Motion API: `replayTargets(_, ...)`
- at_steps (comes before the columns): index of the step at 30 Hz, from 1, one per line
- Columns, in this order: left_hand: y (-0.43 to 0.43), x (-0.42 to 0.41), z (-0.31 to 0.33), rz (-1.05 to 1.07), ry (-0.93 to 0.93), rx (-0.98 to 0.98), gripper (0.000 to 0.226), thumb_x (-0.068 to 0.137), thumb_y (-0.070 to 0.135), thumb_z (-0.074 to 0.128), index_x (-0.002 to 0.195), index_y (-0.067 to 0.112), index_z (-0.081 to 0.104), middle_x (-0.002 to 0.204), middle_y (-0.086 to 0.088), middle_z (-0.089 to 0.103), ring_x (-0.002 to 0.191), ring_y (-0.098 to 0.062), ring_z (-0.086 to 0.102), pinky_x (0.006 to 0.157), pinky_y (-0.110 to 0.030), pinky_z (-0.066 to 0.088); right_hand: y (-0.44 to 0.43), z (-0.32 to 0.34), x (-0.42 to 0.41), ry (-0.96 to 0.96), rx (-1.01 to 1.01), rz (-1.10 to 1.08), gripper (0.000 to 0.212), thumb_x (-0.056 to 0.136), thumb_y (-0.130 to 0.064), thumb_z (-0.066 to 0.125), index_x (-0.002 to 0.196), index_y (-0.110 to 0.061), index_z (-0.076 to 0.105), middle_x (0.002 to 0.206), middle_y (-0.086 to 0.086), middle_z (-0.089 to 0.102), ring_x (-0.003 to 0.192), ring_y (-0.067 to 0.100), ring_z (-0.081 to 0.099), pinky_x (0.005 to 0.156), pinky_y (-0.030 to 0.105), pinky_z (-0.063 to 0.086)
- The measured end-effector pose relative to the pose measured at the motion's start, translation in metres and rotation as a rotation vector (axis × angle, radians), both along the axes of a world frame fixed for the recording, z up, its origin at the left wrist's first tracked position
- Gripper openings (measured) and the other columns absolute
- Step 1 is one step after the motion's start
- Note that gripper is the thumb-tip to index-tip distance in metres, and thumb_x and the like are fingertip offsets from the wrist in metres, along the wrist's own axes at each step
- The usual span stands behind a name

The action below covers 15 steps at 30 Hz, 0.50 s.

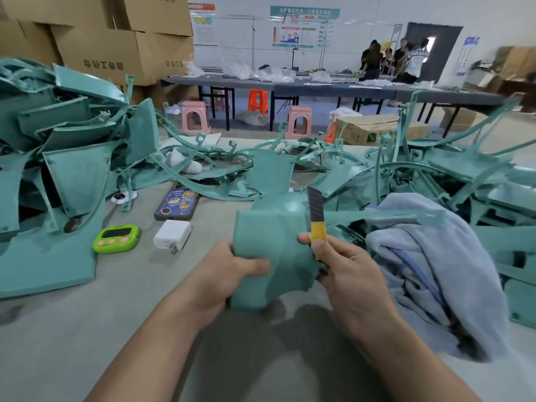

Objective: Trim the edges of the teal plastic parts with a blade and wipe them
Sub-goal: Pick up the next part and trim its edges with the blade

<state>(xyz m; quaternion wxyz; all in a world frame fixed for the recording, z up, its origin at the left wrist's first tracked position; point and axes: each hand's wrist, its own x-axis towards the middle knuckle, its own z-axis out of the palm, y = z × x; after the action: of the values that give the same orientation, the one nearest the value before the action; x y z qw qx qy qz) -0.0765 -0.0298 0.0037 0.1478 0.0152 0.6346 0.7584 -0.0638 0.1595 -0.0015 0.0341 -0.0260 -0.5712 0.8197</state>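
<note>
Left hand [232,274]: fingers curled round the near-left edge of a teal plastic part [261,227], thumb pressed on its top face. The part is held up just above the tabletop [87,329], in front of the person, between both hands.

Right hand [345,265]: fingers pinch the yellow grip of a blade [315,208]. The dark segmented blade points up and away, over the part's right side. Cannot tell whether the cutting edge touches the plastic.

Just right of the hands lies a crumpled pale blue towel [435,256]. Heaps of teal parts lie at left [58,158] and right [464,169].

Left of the held part on the tabletop are a green timer [117,238], a white charger [172,234] and a phone [177,205] lying flat. Cardboard boxes [116,47] are stacked at far left. Pink stools [195,117] stand beyond, and people [391,59] are at the back wall.
</note>
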Motion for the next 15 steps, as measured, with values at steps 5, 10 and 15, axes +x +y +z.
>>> replayTargets(5,0.006,-0.007,-0.006,0.565,0.368,-0.295,0.01,0.073,0.021,0.07,0.082,0.018,0.073,0.067,0.011,0.07,0.056,-0.005,0.058,0.053,-0.024,0.051,0.014,0.007,0.009,0.237,0.391,-0.156,0.02,0.096,-0.007,0.067,0.099,-0.019,0.082,0.097,-0.01,0.08,0.097,0.002,0.072,0.084,0.014,0.054)
replayTargets(10,-0.003,-0.002,-0.013,0.589,0.765,-0.657,0.019,0.088,0.012,0.066,0.093,0.03,0.07,0.081,0.024,0.069,0.07,0.012,0.056,0.063,0.001,0.038,0.011,0.007,0.016,0.387,0.543,-0.183,0.029,0.099,-0.005,0.063,0.085,-0.026,0.077,0.071,0.0,0.074,0.064,0.005,0.062,0.061,0.022,0.049)
replayTargets(15,-0.014,-0.003,-0.023,0.51,0.855,-0.672,0.048,0.09,0.002,0.068,0.121,0.039,0.073,0.114,0.022,0.072,0.111,0.003,0.065,0.098,-0.019,0.05,-0.003,0.002,0.022,0.44,0.711,-0.039,0.03,0.093,-0.045,0.054,0.082,-0.022,0.068,0.057,0.001,0.056,0.054,0.01,0.047,0.055,0.034,0.039)
